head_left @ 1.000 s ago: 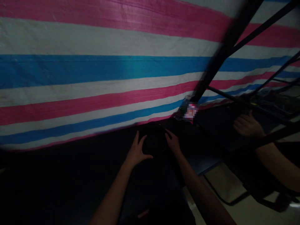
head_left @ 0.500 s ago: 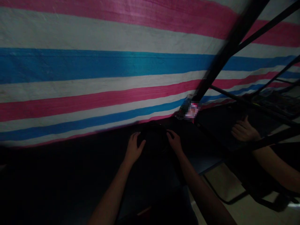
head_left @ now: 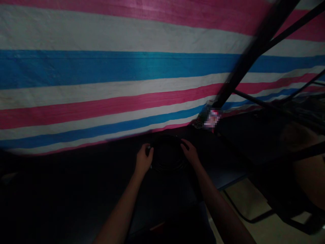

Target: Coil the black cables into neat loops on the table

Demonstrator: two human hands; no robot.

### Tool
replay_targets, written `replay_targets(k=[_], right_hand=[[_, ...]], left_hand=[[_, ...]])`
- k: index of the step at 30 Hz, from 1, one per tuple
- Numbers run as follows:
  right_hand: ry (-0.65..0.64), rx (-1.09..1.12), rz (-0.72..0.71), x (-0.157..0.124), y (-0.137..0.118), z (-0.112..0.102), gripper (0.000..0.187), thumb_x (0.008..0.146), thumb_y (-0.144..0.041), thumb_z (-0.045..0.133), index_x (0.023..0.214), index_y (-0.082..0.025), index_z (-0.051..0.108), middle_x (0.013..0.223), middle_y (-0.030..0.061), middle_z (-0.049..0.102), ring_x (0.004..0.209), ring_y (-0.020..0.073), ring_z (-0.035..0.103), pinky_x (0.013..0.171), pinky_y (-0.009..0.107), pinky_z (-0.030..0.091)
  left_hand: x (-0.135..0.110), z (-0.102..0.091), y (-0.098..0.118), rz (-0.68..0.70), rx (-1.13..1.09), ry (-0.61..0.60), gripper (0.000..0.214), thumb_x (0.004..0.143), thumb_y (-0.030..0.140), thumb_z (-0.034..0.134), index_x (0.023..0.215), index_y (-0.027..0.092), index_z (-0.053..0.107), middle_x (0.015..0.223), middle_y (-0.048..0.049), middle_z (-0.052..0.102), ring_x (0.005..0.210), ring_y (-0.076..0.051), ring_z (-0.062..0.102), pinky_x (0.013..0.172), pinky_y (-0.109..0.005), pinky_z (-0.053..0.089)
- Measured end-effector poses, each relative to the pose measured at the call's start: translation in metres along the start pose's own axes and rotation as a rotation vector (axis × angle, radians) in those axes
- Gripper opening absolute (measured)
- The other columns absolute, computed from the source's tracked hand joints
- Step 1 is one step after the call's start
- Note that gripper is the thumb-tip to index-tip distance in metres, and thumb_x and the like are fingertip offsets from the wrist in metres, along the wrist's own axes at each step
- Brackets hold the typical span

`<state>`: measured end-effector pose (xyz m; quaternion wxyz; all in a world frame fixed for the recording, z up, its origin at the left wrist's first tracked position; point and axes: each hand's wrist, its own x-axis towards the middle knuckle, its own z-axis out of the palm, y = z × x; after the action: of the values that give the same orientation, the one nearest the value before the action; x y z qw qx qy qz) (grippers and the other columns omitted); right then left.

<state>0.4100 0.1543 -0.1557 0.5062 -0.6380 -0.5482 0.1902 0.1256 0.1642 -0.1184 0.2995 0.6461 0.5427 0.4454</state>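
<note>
A round black object (head_left: 167,156), like a dark bowl or pan, lies on a very dark table (head_left: 76,189) in front of a striped tarp. My left hand (head_left: 143,160) grips its left rim with curled fingers. On the right rim sits my right hand (head_left: 190,154), fingers bent over the edge. Little detail shows in the gloom.
A pink, white and blue striped tarp (head_left: 114,78) hangs behind the table. A black metal frame (head_left: 243,71) slants up at the right. Another person's arm (head_left: 304,159) shows blurred at the far right. Pale floor (head_left: 264,220) lies below the table's right edge.
My left hand went from spread open beside the round object to curled on its rim. The other person's hand at the right has shifted and blurred.
</note>
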Motion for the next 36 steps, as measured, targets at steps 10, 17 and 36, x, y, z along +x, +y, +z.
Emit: replay_targets(k=[10,17,36], right_hand=[[-0.048,0.045,0.077,-0.010,-0.011,0.011,0.050,0.084,-0.050,0.066,0.123,-0.020,0.075,0.134,0.0142,0.070,0.129,0.0323,0.063,0.116,0.054,0.043],[-0.040,0.120,0.101,-0.028,-0.037,0.045,0.042,0.087,-0.043,0.063,0.120,-0.020,0.076,0.129,0.0135,0.072,0.125,0.0302,0.066,0.114,0.053,0.044],[-0.150,0.372,0.150,-0.098,-0.114,0.145,0.039,0.089,-0.031,0.061,0.125,-0.021,0.073,0.136,0.0119,0.068,0.130,0.0260,0.061,0.117,0.048,0.043]], left_hand=[[0.005,-0.004,-0.005,-0.072,-0.128,0.004,0.031,0.099,0.043,0.053,0.116,0.020,0.065,0.113,-0.0111,0.076,0.108,-0.026,0.072,0.097,-0.045,0.054],[0.012,-0.042,-0.024,-0.157,-0.180,0.050,0.038,0.097,0.051,0.059,0.111,0.017,0.068,0.111,-0.0092,0.074,0.104,-0.025,0.071,0.096,-0.047,0.054],[-0.004,-0.186,-0.063,-0.357,-0.103,0.034,0.050,0.079,0.064,0.069,0.108,0.024,0.075,0.115,-0.0076,0.079,0.114,-0.034,0.070,0.102,-0.048,0.053]])
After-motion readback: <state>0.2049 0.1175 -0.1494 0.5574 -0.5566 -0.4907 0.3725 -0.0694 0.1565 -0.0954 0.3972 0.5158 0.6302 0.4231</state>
